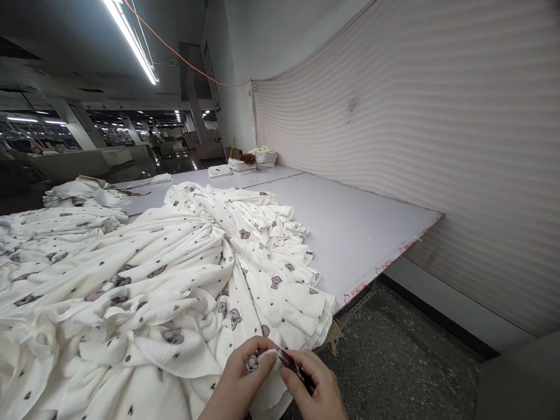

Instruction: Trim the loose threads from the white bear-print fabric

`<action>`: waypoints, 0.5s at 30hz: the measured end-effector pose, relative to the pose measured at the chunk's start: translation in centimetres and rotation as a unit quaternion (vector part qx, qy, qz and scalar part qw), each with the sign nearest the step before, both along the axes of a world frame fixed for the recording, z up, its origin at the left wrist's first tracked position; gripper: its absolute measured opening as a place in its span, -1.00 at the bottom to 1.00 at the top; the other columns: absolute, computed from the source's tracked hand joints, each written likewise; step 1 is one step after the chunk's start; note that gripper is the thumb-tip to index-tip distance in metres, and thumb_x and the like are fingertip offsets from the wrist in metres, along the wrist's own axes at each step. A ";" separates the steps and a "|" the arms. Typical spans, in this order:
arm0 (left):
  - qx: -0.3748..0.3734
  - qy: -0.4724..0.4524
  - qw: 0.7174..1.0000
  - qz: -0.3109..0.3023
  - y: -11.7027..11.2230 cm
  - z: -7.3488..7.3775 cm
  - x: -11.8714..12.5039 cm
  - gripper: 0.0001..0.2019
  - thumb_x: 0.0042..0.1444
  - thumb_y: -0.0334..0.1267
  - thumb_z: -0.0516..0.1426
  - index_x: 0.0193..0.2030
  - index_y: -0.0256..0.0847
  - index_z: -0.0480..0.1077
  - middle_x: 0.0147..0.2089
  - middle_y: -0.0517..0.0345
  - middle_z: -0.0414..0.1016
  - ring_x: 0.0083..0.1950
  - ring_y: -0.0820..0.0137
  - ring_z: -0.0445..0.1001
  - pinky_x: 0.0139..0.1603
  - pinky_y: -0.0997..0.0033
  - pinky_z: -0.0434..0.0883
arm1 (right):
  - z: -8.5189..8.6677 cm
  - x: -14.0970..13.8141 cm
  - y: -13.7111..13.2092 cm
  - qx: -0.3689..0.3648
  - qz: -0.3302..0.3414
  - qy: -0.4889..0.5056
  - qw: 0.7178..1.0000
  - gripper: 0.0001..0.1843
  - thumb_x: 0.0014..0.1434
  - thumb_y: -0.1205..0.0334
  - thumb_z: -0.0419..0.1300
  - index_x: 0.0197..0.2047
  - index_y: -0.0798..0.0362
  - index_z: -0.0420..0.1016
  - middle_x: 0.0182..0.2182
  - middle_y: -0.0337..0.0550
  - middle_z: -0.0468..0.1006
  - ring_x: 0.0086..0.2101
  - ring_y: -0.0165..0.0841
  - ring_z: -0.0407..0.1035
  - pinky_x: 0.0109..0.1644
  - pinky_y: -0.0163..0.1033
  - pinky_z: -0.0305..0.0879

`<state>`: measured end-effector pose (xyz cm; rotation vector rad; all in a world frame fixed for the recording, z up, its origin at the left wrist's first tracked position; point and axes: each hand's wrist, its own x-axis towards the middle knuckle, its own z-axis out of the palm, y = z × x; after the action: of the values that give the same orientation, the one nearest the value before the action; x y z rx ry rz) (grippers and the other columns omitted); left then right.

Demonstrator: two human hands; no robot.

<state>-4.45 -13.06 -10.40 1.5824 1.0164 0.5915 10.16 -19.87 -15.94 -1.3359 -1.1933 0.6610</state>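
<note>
White fleecy fabric [184,268] with grey-pink animal prints and small dark dots lies in a large heap over the table's left and near side. At the near edge, my left hand [242,373] is closed on a fold of this fabric, pinching it between thumb and fingers. My right hand [317,382] grips a small dark tool, which looks like thread snips [300,370]. The tool's tip meets the pinched fabric edge beside my left thumb. My right fingers cover part of the tool, so its blades are hard to make out.
The pale table [350,221] has a taped edge with red print on its right. Folded white stacks [242,165] stand at the far end. A striped pinkish cloth [406,111] hangs along the right wall. Speckled floor [371,350] shows at lower right.
</note>
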 end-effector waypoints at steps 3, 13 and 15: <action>0.035 0.015 0.999 -0.011 0.0 0.0 0.2 -0.76 0.14 -0.07 0.10 -0.28 -0.19 0.46 -0.26 0.12 0.53 -0.15 0.26 0.45 -0.10 0.39 0.34 | 0.2 0.3 -0.1 -0.024 0.011 -0.013 1.000 -0.77 0.15 0.14 0.22 -0.14 -0.08 0.63 -0.30 -0.13 0.64 -0.27 -0.28 0.51 -0.19 -0.35 0.37; 0.091 0.068 0.993 -0.031 -0.3 0.1 -0.5 -0.90 0.13 -0.21 0.09 -0.26 -0.17 0.35 -0.24 0.11 0.51 -0.15 0.28 0.46 -0.10 0.37 0.36 | -0.9 0.4 0.5 -0.075 0.038 0.163 0.983 -0.54 0.01 0.06 0.34 -0.02 0.05 0.50 -0.46 -0.23 0.51 -0.41 -0.33 0.42 -0.29 -0.31 0.36; 0.116 0.041 0.992 -0.040 -0.6 -0.3 -0.6 -0.91 0.15 -0.23 0.05 -0.35 -0.15 0.28 -0.23 0.10 0.52 -0.19 0.29 0.47 -0.15 0.38 0.37 | -0.5 0.4 0.3 -0.069 0.054 0.142 0.986 -0.72 0.07 0.09 0.29 -0.19 0.07 0.52 -0.45 -0.21 0.51 -0.39 -0.33 0.42 -0.28 -0.32 0.35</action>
<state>-5.01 -13.65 -10.74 1.8563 0.9670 0.6095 10.57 -19.53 -16.43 -1.2478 -1.0062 0.9933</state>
